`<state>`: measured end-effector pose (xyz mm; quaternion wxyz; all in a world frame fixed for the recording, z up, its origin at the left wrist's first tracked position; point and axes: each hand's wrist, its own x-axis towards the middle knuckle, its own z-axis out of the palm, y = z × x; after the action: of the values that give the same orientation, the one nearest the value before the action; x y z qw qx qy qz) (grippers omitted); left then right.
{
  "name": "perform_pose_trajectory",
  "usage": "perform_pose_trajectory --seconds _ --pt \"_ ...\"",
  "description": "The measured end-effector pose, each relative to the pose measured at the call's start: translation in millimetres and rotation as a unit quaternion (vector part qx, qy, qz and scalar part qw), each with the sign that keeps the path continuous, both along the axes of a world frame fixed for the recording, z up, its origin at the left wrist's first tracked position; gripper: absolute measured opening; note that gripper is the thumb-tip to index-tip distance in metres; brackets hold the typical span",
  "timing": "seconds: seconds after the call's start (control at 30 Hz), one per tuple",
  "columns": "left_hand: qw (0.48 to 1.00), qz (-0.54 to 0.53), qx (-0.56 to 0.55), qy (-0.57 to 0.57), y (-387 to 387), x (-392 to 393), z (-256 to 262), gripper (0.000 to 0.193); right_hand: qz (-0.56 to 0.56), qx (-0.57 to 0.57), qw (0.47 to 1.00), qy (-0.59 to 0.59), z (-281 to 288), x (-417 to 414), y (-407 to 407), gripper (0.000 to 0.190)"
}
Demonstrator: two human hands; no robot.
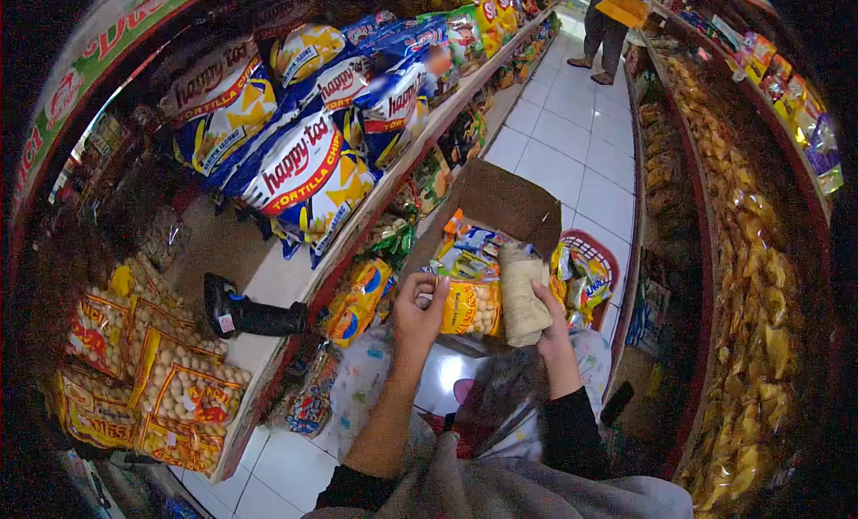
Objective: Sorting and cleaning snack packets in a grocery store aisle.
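Note:
Pinched at its left edge by my left hand is a yellow packet of round coated nuts. My right hand grips a beige roll, perhaps folded cloth or paper, standing on end beside the packet. Both are held over the near side of an open cardboard box. Several snack packets lie inside the box, partly hidden by what I hold. Just right of the box, a red plastic basket contains more yellow snack packs.
A black handheld barcode scanner lies on the left shelf, between tortilla chip bags and bags of nuts. Bagged snacks line the right shelf. Further along the tiled aisle stands a person.

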<state>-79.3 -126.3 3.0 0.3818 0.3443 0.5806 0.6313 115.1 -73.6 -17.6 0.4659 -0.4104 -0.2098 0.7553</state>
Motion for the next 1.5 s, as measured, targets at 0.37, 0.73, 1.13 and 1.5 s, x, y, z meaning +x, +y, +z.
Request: perform_pose_trajectory --seconds 0.37,0.73,1.13,1.5 --pt "0.97 0.081 0.07 -0.216 12 4 -11 0.013 0.138 0.074 0.987 -0.04 33 -36 77 0.038" --pt "0.93 0.005 0.071 -0.359 10 -10 -31 0.016 0.071 -0.052 0.974 0.209 -30 -48 54 0.033" --pt "0.99 -0.121 0.011 -0.067 5 9 -29 0.046 0.086 -0.05 0.971 0.219 -2 -41 53 0.036" --pt "0.967 -0.006 -0.073 -0.245 54 -18 -7 0.037 0.087 -0.08 0.962 0.247 -8 -46 57 0.041"
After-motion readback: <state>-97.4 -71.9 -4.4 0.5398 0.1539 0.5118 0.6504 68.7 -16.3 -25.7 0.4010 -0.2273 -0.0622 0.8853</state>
